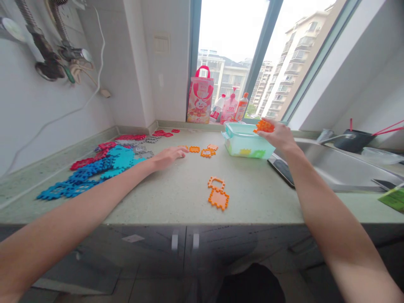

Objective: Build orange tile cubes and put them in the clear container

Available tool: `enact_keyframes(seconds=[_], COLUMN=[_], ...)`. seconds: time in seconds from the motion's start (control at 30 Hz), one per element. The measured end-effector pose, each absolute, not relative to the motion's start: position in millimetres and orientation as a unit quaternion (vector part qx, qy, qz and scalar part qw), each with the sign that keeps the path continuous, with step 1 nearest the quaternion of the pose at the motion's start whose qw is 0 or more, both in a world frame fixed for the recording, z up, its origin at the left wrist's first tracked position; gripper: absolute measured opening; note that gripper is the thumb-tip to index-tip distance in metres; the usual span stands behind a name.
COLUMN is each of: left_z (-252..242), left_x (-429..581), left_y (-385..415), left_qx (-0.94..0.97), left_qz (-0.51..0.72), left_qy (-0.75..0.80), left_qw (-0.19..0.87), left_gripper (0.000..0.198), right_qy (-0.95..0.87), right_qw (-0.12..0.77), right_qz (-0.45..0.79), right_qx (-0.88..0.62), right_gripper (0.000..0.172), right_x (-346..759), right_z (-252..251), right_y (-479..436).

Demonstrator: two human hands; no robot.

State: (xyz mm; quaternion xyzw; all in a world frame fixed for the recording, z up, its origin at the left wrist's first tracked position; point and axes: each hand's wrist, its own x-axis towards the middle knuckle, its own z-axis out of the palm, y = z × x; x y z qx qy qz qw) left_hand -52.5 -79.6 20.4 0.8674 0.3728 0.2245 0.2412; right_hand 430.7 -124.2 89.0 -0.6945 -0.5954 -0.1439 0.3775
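The right hand (279,134) pinches flat orange notched plastic tiles (264,126) over the translucent green plastic tub (246,145), while the left hand (168,156) lies loosely spread, fingertips touching a loose orange tile (195,149) on the countertop

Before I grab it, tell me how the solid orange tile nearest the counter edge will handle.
The solid orange tile looks thin and flat, so probably light and fairly stiff. Lying flush on the counter, it may slide rather than lift. Its notched edges should give fingers a grip.
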Motion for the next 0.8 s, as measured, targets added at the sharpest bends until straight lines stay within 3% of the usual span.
enact_keyframes(seconds=[0.27,0.8], left_z=[22,27], left_x=[-52,-50], left_y=[-81,-84], left_qx=[0.875,0.897], left_qz=[0.226,0.193], left_qy=[0.355,0.352], left_qw=[0.241,0.182], left_gripper=[0.061,0.058], right_qy=[-0.579,-0.564], right_qw=[0.251,0.168], right_qz=[-0.092,-0.076], right_qx=[-0.771,-0.805], right_gripper=[0.059,0.055], right_x=[419,409], right_z=[99,102], right_y=[-135,-136])
